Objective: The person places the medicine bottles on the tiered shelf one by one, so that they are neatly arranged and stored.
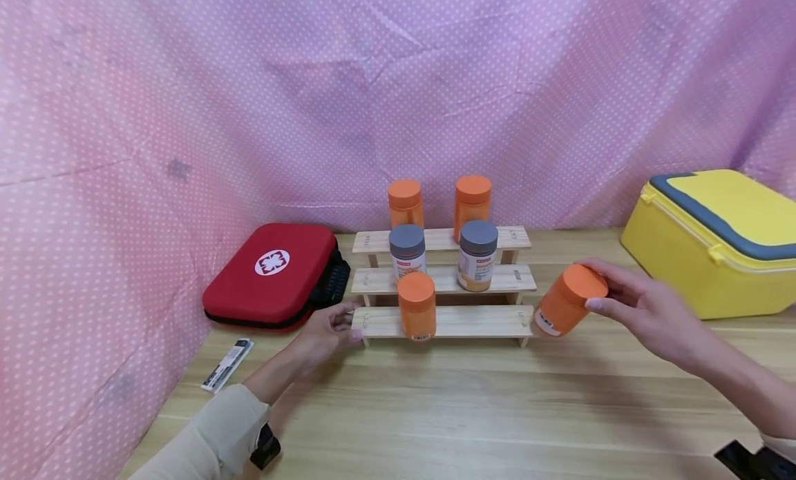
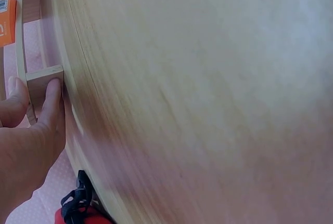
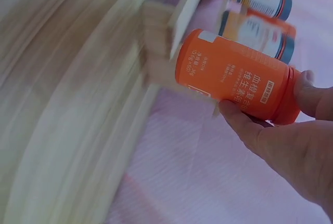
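Note:
My right hand (image 1: 647,307) grips an orange bottle (image 1: 562,307) near its cap, tilted beside the right end of a three-step wooden rack (image 1: 479,321). In the right wrist view the thumb lies at the cap and the fingers along the printed side of the orange bottle (image 3: 234,73). My left hand (image 1: 323,335) holds the left end of the lowest step, thumb on the board and a finger against the wooden leg (image 2: 44,81). An orange bottle (image 1: 417,314) stands on that step. Two grey-capped bottles (image 1: 477,262) stand on the middle step, two orange-capped ones (image 1: 471,204) on the top.
A red first-aid case (image 1: 273,273) lies left of the rack, with a small white packet (image 1: 226,365) in front of it. At the right stands a yellow box (image 1: 703,259) with a grey-edged lid. A pink dotted cloth (image 1: 435,100) hangs behind the wooden table (image 1: 448,418).

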The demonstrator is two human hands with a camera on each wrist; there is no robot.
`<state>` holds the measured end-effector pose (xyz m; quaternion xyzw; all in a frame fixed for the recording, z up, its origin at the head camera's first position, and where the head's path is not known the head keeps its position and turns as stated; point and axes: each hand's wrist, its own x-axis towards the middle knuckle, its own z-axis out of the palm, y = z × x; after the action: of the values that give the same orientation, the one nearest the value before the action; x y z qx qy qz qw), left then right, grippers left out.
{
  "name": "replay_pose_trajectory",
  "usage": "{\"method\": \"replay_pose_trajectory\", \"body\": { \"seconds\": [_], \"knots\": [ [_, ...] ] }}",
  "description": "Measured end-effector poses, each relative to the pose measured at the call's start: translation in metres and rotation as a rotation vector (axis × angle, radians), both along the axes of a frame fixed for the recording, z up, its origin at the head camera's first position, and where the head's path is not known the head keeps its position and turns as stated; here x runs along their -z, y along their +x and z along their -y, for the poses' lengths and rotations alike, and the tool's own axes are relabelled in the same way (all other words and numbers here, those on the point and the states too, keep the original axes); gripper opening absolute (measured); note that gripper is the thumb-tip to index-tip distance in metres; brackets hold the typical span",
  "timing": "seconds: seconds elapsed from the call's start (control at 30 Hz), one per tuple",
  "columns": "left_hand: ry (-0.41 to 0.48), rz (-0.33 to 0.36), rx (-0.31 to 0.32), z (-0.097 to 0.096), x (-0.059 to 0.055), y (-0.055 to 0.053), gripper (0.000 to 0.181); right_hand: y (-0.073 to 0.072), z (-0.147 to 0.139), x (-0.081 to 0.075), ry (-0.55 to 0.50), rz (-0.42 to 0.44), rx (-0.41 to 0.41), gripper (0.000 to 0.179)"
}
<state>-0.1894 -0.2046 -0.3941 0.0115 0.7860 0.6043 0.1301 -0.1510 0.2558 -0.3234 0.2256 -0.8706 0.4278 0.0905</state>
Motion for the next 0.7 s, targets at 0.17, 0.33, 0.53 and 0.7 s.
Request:
{"method": "replay_pose_trajectory", "body": {
  "seconds": [0.17,0.33,0.53,0.7],
  "knots": [
    [-0.019,-0.004,-0.004,0.001,0.000,-0.001,0.058,-0.002,0.032,-0.006,-0.005,0.053,-0.087,0.052],
    [-0.035,0.002,-0.012,-0.001,0.000,-0.002,0.057,-0.012,0.063,-0.005,0.016,0.106,-0.131,0.054],
    [-0.029,0.011,-0.017,-0.002,0.001,-0.002,0.055,-0.022,0.082,-0.005,0.003,0.128,-0.165,0.054],
    [-0.046,-0.002,-0.015,-0.001,0.001,-0.002,0.056,-0.025,0.088,-0.009,0.028,0.141,-0.156,0.054]
  ]
}}
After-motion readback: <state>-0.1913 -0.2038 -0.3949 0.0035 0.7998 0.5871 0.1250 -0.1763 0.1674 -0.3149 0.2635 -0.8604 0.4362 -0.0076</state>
